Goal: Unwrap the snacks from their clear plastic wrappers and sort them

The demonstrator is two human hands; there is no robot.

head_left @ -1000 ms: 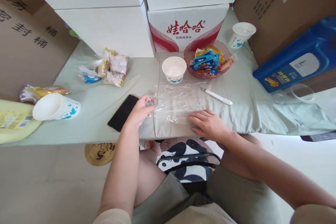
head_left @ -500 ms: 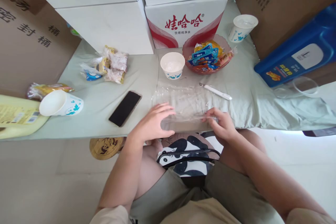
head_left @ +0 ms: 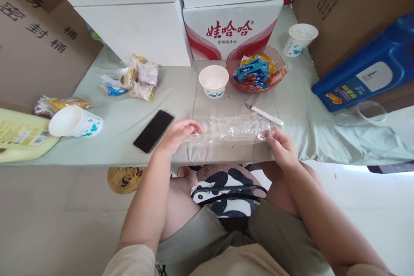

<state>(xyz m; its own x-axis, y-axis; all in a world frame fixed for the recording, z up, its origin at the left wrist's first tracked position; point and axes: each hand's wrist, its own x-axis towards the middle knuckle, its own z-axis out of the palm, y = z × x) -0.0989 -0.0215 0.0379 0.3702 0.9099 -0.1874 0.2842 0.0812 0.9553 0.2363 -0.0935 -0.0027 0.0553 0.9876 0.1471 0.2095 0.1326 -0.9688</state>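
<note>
A crinkled sheet of clear plastic film stretches sideways between my hands, close to the table's front edge. My left hand pinches its left end, thumb and fingers together. At the other end, my right hand grips the film's corner between thumb and fingers. Just beyond the film lies a white utility knife, its tip pointing to the upper left. A black phone rests on the cloth left of my left hand. Behind the film stands a white paper cup.
A pink glass bowl holds several snack packets. Wrapped snacks lie at the left, near a tipped paper cup. Another paper cup stands at the back right, beside a blue bottle. Boxes line the back.
My left hand has moved left and closed from a spread pose onto the film's left end. My right hand has shifted slightly right. The film is now drawn into a longer, narrower strip.
</note>
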